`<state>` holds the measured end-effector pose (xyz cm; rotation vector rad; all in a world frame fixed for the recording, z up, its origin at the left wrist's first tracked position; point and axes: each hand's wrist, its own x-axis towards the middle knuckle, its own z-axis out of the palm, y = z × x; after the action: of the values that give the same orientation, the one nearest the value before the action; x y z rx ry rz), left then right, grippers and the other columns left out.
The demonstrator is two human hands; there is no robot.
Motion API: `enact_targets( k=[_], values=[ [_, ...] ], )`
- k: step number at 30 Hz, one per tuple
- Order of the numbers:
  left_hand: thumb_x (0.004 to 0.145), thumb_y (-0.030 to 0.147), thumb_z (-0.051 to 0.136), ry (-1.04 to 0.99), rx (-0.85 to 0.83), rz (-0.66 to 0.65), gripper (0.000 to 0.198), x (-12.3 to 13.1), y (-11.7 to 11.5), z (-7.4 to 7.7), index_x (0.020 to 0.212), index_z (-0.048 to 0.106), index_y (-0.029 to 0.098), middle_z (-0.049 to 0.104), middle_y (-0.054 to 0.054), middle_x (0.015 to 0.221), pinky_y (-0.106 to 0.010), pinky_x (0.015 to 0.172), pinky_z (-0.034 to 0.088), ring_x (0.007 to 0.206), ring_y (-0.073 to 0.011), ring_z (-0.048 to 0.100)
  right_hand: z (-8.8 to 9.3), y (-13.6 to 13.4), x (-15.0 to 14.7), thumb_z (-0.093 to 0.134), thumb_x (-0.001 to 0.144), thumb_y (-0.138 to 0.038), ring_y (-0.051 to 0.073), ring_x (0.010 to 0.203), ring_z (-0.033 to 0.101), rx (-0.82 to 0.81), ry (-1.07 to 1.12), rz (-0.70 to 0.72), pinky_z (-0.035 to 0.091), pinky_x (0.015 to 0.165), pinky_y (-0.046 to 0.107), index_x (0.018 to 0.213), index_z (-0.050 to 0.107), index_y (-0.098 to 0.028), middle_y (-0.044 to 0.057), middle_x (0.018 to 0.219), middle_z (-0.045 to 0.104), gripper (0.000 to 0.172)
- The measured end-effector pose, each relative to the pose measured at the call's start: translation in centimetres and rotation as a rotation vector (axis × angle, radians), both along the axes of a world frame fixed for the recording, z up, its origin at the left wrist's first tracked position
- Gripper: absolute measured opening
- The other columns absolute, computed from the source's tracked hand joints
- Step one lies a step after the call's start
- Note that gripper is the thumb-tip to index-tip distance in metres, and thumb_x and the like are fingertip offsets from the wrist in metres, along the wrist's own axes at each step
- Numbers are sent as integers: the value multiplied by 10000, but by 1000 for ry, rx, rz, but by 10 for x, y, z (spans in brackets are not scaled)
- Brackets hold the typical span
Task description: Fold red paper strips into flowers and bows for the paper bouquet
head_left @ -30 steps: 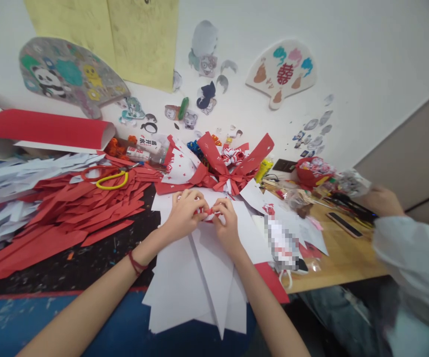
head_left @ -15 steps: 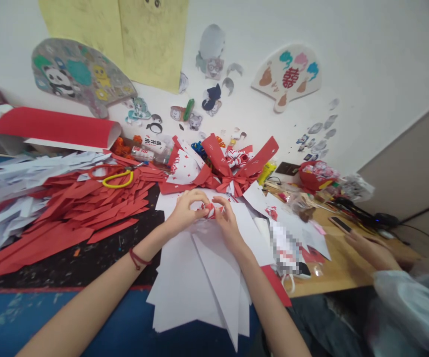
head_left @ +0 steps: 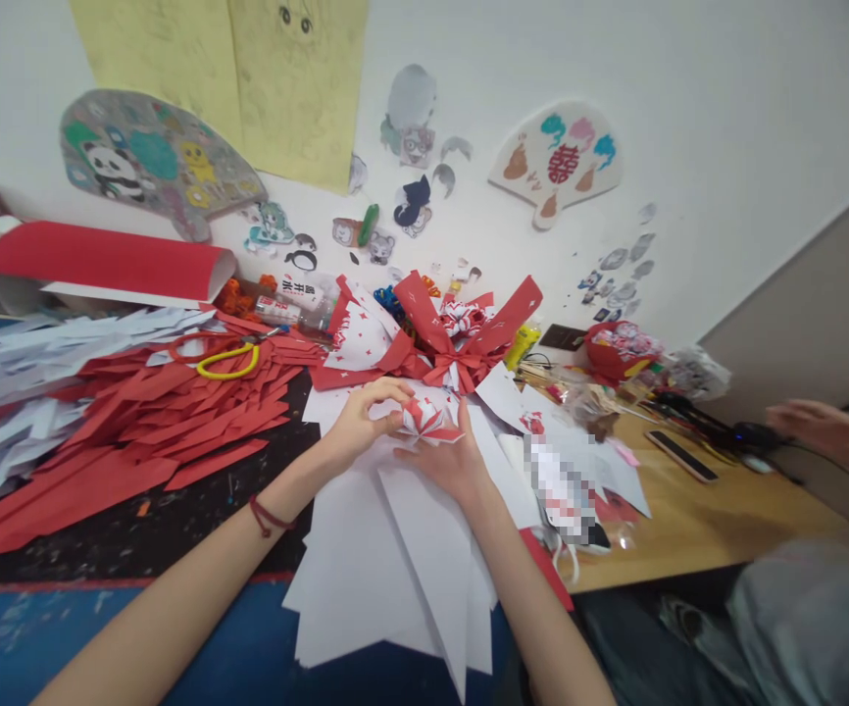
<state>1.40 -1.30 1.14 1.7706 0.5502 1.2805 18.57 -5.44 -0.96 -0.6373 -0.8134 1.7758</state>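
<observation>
A small folded paper flower [head_left: 424, 420], red and white with pointed folds, is held between my two hands above a stack of white paper sheets [head_left: 387, 559]. My left hand [head_left: 358, 427] pinches its left side between thumb and fingers. Turned palm up, my right hand [head_left: 448, 466] cradles it from below and the right; part of that palm is covered by the flower. Just behind stand larger red and white folded paper bouquet wraps [head_left: 461, 343].
At left lie many red paper strips [head_left: 204, 402] and white strips [head_left: 5, 431], with yellow-and-red-handled scissors [head_left: 227, 361] on top. A red paper roll [head_left: 108, 260] lies behind. At right are a phone [head_left: 681, 457] and another person's hand [head_left: 828, 431].
My right hand has turned from a fingertip grip to palm up beneath the flower, which shows more fully. The other person's hand has moved away from the phone, up and right.
</observation>
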Motion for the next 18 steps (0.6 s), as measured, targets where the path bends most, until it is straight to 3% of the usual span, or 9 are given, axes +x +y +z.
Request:
enact_targets(
  k=[5, 13, 18],
  values=[
    [788, 370, 673, 74, 36, 33, 203, -3, 0, 5, 832, 686, 173, 648, -102, 1060, -385, 933, 420, 1051, -245, 579, -8, 4, 0, 609, 839, -539, 183, 781, 668, -24, -30, -68, 516, 797, 347, 968, 686, -207, 46, 919, 726, 365],
    [814, 406, 632, 149, 22, 13, 244, -4, -1, 8, 763, 650, 168, 642, -84, 1046, -360, 893, 427, 988, -223, 584, -12, 4, -4, 657, 831, -456, 158, 737, 613, 16, -74, -77, 490, 648, 282, 912, 690, -191, 37, 896, 706, 279],
    [852, 362, 596, 269, 153, 165, 222, -3, 2, 3, 726, 624, 181, 628, -56, 977, -394, 929, 366, 990, -219, 525, -15, 4, -4, 702, 802, -410, 137, 650, 567, 109, -131, -36, 463, 617, 266, 853, 705, -151, 41, 814, 672, 263]
  ],
)
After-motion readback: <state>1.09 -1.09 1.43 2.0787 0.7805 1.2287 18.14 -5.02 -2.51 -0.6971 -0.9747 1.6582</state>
